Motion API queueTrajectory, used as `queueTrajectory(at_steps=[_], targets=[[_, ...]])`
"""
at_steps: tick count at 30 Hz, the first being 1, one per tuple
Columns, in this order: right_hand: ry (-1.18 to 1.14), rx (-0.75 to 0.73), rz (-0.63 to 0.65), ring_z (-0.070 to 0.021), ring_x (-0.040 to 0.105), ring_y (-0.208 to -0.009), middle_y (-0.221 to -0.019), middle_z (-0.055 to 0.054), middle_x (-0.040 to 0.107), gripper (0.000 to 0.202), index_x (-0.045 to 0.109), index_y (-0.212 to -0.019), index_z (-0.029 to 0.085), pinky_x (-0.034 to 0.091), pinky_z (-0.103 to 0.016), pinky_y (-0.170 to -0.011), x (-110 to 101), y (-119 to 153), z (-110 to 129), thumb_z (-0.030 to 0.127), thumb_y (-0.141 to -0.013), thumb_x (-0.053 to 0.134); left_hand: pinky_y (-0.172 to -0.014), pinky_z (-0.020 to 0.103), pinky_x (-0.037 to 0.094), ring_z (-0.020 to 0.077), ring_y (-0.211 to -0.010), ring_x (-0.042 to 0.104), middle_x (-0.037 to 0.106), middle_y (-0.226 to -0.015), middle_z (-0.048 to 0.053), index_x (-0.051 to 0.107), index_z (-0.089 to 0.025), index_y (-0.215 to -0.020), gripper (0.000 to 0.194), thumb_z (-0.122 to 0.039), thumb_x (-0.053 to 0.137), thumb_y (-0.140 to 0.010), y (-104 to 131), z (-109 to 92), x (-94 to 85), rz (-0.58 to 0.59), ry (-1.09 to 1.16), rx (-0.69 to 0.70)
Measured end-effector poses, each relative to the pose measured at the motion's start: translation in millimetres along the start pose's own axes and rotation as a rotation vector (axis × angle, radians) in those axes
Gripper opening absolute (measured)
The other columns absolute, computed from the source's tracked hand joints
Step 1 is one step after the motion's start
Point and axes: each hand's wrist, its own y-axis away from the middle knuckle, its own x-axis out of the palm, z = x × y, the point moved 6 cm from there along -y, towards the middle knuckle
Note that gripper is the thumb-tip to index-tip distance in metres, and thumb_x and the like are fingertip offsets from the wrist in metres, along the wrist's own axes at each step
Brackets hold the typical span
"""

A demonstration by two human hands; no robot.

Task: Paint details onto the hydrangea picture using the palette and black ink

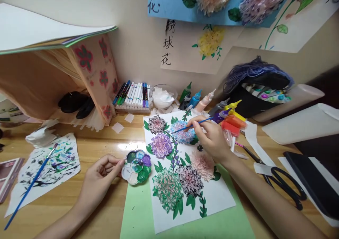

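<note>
My right hand (212,136) is closed round a thin blue paintbrush (197,123), its tip down near the stem between the purple flower (161,145) and the blue-pink flower (182,131). Beneath it lies a white sheet (217,196) bearing several raised, ruffled flowers and painted green leaves. My left hand (106,170) grips the left rim of a flower-shaped paint palette (127,169) between thumb and fingers. Green, purple, blue and pale paint fills its wells. The palette sits just left of the white sheet, partly over a green sheet (137,210).
Paint bottles (196,99), a marker set (135,97) and a bowl of tissue (164,97) stand behind the sheet. Scissors (287,186) lie right. A second paintbrush (34,179) rests on a paint-stained tissue (65,157) at left. A decorated box (92,66) stands back left.
</note>
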Motion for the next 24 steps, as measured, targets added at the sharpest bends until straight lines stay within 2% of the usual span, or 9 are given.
queueTrajectory(at_steps=[7, 24], targets=[[-0.093, 0.093, -0.02, -0.0147, 0.059, -0.075, -0.078, -0.001, 0.063, 0.022, 0.059, -0.081, 0.02, 0.044, -0.027, -0.069, 0.4, -6.9, -15.6, 0.026, -0.091, 0.041, -0.054, 0.013, 0.047, 0.0096, -0.058, 0.059, 0.064, -0.062, -0.001, 0.062, -0.018, -0.065, 0.026, -0.042, 0.072, -0.067, -1.4, 0.2, -3.7, -0.065, -0.06, -0.009], [0.004, -0.003, 0.038, -0.015, 0.059, -0.077, -0.082, -0.002, 0.063, 0.019, 0.058, -0.084, 0.02, 0.043, -0.028, -0.07, 11.7, -7.9, -11.3, 0.023, -0.09, 0.04, -0.052, 0.014, 0.047, 0.0102, -0.056, 0.06, 0.065, -0.062, 0.0, 0.063, -0.018, -0.066, 0.026, -0.042, 0.072, -0.067, -1.4, 1.1, -5.1, -0.075, -0.107, -0.015]])
